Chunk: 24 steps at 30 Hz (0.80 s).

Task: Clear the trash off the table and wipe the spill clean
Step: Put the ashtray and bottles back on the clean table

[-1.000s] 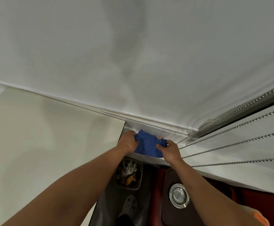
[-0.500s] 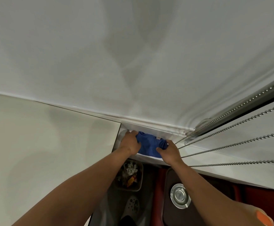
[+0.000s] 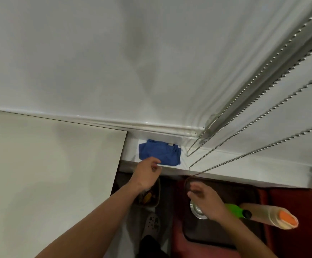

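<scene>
On the white ledge [image 3: 207,165] under the wall, just right of the pale table [image 3: 49,164], lies a blue cloth [image 3: 160,153], folded into a rumpled rectangle with a small pale tag at its far edge; any writing on the tag is too small to read. The left hand [image 3: 146,174] hovers at the cloth's near edge, its fingers [image 3: 156,162] loosely curled and holding nothing; whether they touch the cloth cannot be told. The right hand [image 3: 205,201] hangs over a dark sink [image 3: 225,233] with a metal drain, fingers relaxed and slightly spread, empty. Beaded blind chains [image 3: 244,112] hang at the right. Below the left hand sits a small bin [image 3: 158,198] with scraps inside.
</scene>
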{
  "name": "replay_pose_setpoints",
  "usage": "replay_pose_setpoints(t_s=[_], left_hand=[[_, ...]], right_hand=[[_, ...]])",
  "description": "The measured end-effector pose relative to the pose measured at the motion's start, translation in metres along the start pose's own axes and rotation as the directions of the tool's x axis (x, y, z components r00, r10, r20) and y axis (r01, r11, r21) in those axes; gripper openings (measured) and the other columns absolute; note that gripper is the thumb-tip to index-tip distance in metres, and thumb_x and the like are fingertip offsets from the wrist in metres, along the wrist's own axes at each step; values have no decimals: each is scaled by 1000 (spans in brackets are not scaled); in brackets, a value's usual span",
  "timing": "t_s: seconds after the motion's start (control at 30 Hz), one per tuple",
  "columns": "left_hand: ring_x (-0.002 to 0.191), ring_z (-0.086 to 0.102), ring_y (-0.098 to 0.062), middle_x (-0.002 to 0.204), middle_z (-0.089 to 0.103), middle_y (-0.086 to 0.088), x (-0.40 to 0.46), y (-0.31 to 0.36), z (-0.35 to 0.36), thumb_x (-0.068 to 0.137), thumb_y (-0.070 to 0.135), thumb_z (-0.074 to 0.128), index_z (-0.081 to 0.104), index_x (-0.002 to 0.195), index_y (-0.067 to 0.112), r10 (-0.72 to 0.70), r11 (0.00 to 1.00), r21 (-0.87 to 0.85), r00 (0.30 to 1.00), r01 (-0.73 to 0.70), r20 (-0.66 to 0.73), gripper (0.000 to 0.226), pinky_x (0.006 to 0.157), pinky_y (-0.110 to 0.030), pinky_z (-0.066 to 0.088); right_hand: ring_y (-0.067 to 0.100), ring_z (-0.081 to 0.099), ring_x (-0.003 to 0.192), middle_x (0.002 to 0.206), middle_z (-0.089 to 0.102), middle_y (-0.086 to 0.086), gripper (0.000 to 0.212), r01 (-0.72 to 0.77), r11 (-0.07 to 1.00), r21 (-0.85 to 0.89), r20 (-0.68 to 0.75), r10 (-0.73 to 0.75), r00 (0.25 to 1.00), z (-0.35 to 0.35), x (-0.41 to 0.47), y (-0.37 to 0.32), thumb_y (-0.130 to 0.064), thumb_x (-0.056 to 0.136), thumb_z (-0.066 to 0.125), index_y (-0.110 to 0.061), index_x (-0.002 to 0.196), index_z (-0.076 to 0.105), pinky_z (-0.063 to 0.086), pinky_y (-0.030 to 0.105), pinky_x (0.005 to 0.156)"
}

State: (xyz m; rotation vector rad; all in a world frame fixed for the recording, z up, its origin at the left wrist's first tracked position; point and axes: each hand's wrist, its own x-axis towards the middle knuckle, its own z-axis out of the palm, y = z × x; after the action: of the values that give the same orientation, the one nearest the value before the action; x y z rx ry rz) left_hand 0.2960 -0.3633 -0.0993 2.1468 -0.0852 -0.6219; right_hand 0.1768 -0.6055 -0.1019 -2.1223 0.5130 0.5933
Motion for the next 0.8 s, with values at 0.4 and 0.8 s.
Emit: replay_pose_setpoints(t_s=[0.4,0.8], left_hand=[[85,70,-12,90,74,2,-32,-23,131,90,19,71,70,109,17,-56,998,11,971,54,235,20,85,-29,55],[104,67,-13,114,72,1,21,-71,263,86,21,70,68,117,15,-62,996,87,903,27,426,31,89,-23,49]], right_hand=[[13,70,93,102,76,2,20,-220,923,316,-125,271,954,30,-29,139,-13,89,77,-23,105,71,55,36,91],[15,59,65,66,69,2,15,-352,832,430,-190,464,865,84,45,267,-15,86,79,-6,77,72,45,35,68]])
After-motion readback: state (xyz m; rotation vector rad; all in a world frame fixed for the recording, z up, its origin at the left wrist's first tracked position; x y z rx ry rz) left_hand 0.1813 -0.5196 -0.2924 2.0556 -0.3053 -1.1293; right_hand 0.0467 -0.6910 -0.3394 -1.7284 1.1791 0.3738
